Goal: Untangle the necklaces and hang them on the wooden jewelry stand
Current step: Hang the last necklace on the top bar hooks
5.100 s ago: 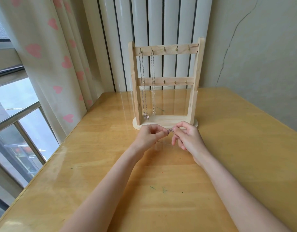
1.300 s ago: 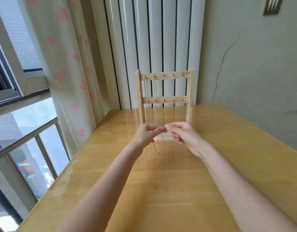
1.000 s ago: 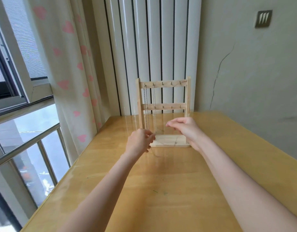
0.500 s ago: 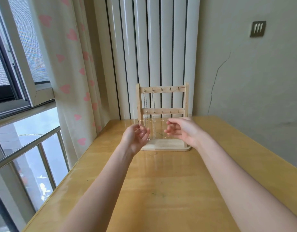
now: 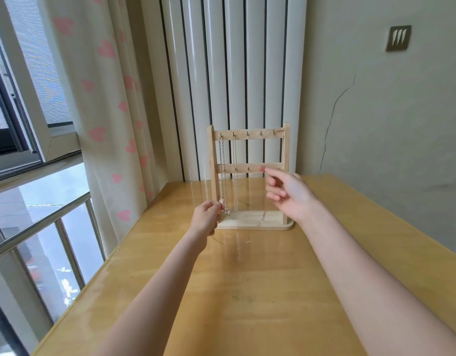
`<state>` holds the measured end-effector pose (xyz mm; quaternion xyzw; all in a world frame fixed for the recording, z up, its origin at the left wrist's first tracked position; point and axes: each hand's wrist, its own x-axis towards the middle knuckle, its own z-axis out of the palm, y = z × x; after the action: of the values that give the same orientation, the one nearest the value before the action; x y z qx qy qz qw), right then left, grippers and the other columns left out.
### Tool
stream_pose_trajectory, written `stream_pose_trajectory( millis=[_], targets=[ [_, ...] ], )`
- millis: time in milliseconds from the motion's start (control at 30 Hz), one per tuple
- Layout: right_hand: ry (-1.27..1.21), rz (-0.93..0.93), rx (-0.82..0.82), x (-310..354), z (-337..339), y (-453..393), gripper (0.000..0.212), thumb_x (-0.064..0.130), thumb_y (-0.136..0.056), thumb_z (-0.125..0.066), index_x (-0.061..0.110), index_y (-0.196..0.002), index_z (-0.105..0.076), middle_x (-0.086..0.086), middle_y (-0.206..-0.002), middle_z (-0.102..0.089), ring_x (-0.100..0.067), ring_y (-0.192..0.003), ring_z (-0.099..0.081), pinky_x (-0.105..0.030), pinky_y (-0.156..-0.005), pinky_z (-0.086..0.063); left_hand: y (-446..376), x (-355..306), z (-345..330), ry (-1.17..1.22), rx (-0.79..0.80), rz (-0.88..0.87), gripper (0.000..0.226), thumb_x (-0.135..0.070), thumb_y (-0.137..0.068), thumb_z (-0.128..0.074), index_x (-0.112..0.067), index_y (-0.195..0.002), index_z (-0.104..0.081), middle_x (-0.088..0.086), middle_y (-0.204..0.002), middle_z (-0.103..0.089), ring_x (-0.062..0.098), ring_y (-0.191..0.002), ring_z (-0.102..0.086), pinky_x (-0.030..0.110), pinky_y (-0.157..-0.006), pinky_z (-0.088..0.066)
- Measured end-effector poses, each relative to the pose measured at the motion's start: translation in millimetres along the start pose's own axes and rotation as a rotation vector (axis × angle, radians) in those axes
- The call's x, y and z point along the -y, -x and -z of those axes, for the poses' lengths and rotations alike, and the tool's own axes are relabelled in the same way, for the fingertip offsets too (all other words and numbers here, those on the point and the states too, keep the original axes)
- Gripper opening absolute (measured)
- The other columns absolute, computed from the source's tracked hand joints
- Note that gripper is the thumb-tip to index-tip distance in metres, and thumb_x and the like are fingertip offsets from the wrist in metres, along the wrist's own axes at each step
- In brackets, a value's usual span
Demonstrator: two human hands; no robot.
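Standing upright on the far part of the glossy yellow wooden table (image 5: pixel 247 291), just beyond both hands: light wooden jewelry stand with two hooked crossbars and a flat base (image 5: pixel 248 176). Hanging from the two leftmost hooks of the upper crossbar: two thin silver chain necklaces (image 5: pixel 229 176), running down past the lower crossbar, with small pendants low near the base. Visible lower right inside the frame, below and left of the right hand: a short silver strand (image 5: pixel 263 217) near the base; attachment cannot be told.

Left hand (image 5: pixel 205 219): raised at the lower left corner of the stand, fingers curled, fingertips pinching at a small silver pendant beside the hanging chains. Unclear whether that pendant belongs to a hung chain or to a separate one. Faint thin line trailing below the hand toward the tabletop.

Right hand (image 5: pixel 289 195): raised in front of the right half of the stand, level with the lower crossbar, index finger extended toward the bar, other fingers loosely bent. Whether a fine chain is pinched there cannot be told.

Behind the stand: white ribbed vertical panel (image 5: pixel 234 73). Left of the left hand: cream curtain with pink hearts (image 5: pixel 103 98) and window (image 5: pixel 29 124). Beyond the right hand: pale cracked wall (image 5: pixel 388 111) with a small metal plate (image 5: pixel 398 38).
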<state>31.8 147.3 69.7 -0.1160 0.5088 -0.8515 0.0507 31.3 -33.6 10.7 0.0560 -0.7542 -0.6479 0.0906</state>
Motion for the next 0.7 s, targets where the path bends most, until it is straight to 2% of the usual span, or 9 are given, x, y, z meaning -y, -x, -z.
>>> stream_pose_trajectory(
  millis=[67,233,333,400,500,567,700],
  targets=[
    [-0.071,0.039,0.016,4.8,-3.8,-0.8,0.012,0.007,-0.092,-0.05,0.005,-0.092,-0.062,0.005,-0.049,-0.047,-0.004,-0.033,-0.027,-0.016,-0.036,-0.022,-3.4,9.7,-2.5,-0.038,-0.015,0.037,0.021,-0.014,-0.095,-0.042,-0.012,-0.077,-0.053,-0.001,-0.06,-0.04,0.01,-0.047,-0.03,0.016,-0.037,-0.025],
    [-0.123,0.133,0.029,12.1,-12.5,-2.6,0.016,0.005,-0.091,-0.05,0.006,-0.098,-0.065,0.003,-0.055,-0.051,-0.005,-0.036,-0.03,-0.017,-0.038,-0.026,-8.7,23.4,-9.2,0.086,-0.012,0.146,0.026,-0.008,-0.094,-0.044,-0.009,-0.07,-0.053,0.003,-0.062,-0.044,0.011,-0.048,-0.038,0.013,-0.037,-0.037],
    [-0.071,0.122,0.044,12.0,-15.5,-3.2,0.028,0.003,-0.092,-0.047,0.016,-0.11,-0.062,-0.001,-0.06,-0.053,-0.006,-0.037,-0.029,-0.017,-0.037,-0.023,-8.8,21.1,-9.9,0.34,0.051,0.216,0.02,-0.001,-0.094,-0.044,-0.003,-0.08,-0.059,0.005,-0.066,-0.053,0.004,-0.043,-0.047,0.012,-0.042,-0.044],
    [0.002,0.119,0.013,13.5,-16.6,-4.5,0.031,0.002,-0.093,-0.043,0.017,-0.115,-0.06,-0.001,-0.057,-0.052,-0.006,-0.036,-0.025,-0.018,-0.035,-0.018,-9.2,19.0,-7.1,0.539,0.069,0.273,0.012,0.002,-0.092,-0.049,0.003,-0.088,-0.061,0.007,-0.069,-0.06,0.003,-0.042,-0.053,0.011,-0.044,-0.047],
    [0.03,0.121,-0.051,16.3,-16.9,-8.6,0.032,-0.001,-0.093,-0.039,0.012,-0.116,-0.058,-0.001,-0.053,-0.047,-0.006,-0.033,-0.023,-0.019,-0.034,-0.015,-9.5,19.0,-4.4,0.826,0.072,0.346,0.008,0.005,-0.085,-0.057,0.007,-0.092,-0.062,0.016,-0.085,-0.065,0.009,-0.054,-0.065,0.014,-0.048,-0.052],
    [0.062,0.107,-0.072,16.0,-17.8,-9.9,0.033,-0.002,-0.093,-0.038,0.011,-0.117,-0.056,-0.002,-0.054,-0.046,-0.006,-0.033,-0.022,-0.018,-0.033,-0.016,-8.8,17.6,-4.1,0.947,0.065,0.36,0.008,0.006,-0.085,-0.058,0.008,-0.092,-0.061,0.019,-0.088,-0.066,0.015,-0.06,-0.069,0.019,-0.052,-0.055],
    [0.107,0.096,-0.093,14.0,-18.3,-9.7,0.035,-0.002,-0.093,-0.036,0.011,-0.119,-0.055,-0.003,-0.058,-0.045,-0.006,-0.033,-0.022,-0.018,-0.033,-0.015,-6.5,14.5,-5.6,0.853,0.027,0.33,0.005,0.002,-0.084,-0.061,0.003,-0.089,-0.063,0.015,-0.076,-0.069,0.016,-0.058,-0.069,0.022,-0.054,-0.057]
  ],
)
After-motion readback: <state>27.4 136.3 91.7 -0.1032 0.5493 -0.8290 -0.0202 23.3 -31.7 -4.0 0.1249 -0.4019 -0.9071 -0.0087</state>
